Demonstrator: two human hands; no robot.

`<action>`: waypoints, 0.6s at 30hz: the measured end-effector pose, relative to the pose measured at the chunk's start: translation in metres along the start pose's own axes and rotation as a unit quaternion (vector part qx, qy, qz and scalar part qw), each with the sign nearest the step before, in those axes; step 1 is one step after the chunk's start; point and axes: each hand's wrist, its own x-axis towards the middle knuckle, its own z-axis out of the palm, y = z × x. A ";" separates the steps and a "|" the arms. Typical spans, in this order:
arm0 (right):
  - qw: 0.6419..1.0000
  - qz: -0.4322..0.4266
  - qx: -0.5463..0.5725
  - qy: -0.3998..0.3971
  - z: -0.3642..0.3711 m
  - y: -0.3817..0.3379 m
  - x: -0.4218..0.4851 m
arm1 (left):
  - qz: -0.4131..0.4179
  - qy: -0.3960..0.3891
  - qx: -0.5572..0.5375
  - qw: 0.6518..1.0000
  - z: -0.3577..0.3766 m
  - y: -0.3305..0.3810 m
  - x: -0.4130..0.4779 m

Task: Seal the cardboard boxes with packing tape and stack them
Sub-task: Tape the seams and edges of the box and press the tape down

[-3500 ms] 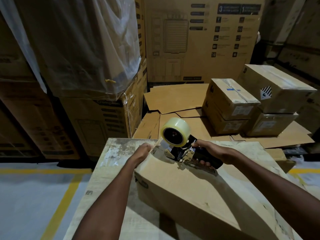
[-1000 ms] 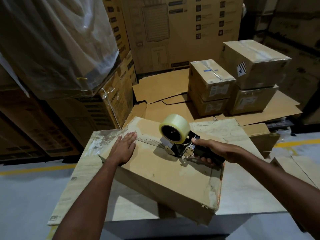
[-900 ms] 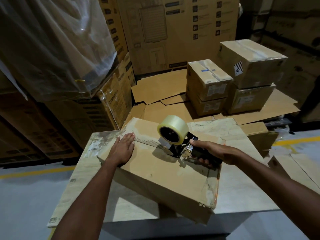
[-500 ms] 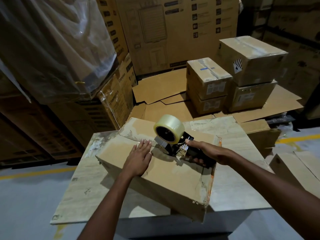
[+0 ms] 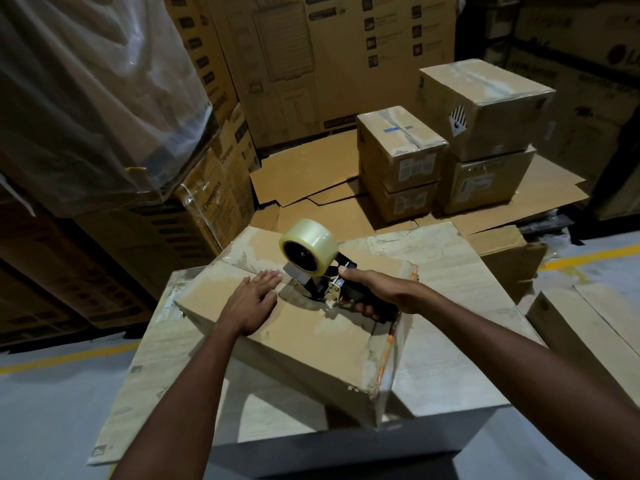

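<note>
one box (image 5: 304, 344) sits askew on one table (image 5: 450, 372). left hand (image 5: 252, 301) presses flat on its top, fingers straight. right hand (image 5: 375, 289) wraps round one tape gun (image 5: 317, 268) resting on the box, its handle mostly hidden. four taped boxes (image 5: 401, 143) stand behind in two stacks.

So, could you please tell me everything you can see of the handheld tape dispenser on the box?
The black handheld tape dispenser carries a wide roll of clear packing tape on a dark hub, with grey metal plates and a brass-coloured fitting below. Its front end rests on top of the brown cardboard box, roll upright. The right hand grips its handle; the flat left hand lies on the box just beside its front.
</note>
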 end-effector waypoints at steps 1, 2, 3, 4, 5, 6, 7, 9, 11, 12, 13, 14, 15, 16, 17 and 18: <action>1.000 0.002 -0.001 -0.006 -0.001 -0.002 0.000 | 0.000 -0.001 -0.001 1.000 0.000 -0.001 0.001; 1.000 0.005 -0.003 -0.012 -0.001 -0.003 -0.001 | -0.001 -0.002 -0.001 1.000 0.000 -0.002 0.002; 1.000 0.007 -0.007 -0.017 -0.001 -0.004 -0.001 | -0.002 -0.002 0.001 1.000 0.000 -0.002 0.002; 1.000 0.008 -0.008 -0.019 -0.001 -0.003 -0.002 | -0.004 -0.001 0.002 1.000 0.001 -0.002 0.001; 1.000 0.008 -0.008 -0.018 0.000 -0.003 -0.002 | -0.006 0.000 0.003 1.000 0.001 -0.001 0.000; 1.000 0.007 -0.008 -0.014 0.000 -0.002 -0.002 | -0.007 0.001 0.004 1.000 0.000 -0.001 -0.001; 1.000 0.005 -0.008 -0.009 0.000 -0.001 -0.003 | -0.007 0.001 0.004 1.000 -0.001 0.000 -0.001; 1.000 0.000 -0.014 0.001 -0.001 0.001 -0.006 | -0.005 0.001 0.002 1.000 -0.002 0.001 -0.002; 1.000 0.000 -0.026 0.013 -0.006 0.005 -0.011 | -0.006 0.002 -0.002 1.000 -0.002 0.001 -0.001; 0.999 0.000 -0.030 0.020 -0.009 0.008 -0.016 | -0.007 0.002 -0.004 1.000 -0.002 0.001 -0.001; 0.999 -0.004 -0.033 0.024 -0.013 0.012 -0.022 | -0.009 0.002 -0.004 1.000 -0.002 0.001 -0.001; 0.999 -0.007 -0.033 0.030 -0.017 0.016 -0.030 | -0.009 0.001 -0.003 1.000 -0.002 0.002 0.000; 0.999 -0.009 -0.035 0.035 -0.020 0.020 -0.039 | -0.011 0.000 -0.001 1.000 -0.002 0.002 0.000; 0.999 -0.008 -0.036 0.040 -0.023 0.023 -0.050 | -0.012 0.000 0.000 1.000 -0.002 0.002 0.000; 0.998 -0.005 -0.037 0.044 -0.027 0.027 -0.061 | -0.012 0.000 0.002 1.000 -0.002 0.002 0.000; 0.998 0.001 -0.035 0.047 -0.030 0.031 -0.070 | -0.012 0.001 0.004 1.000 -0.002 0.002 -0.001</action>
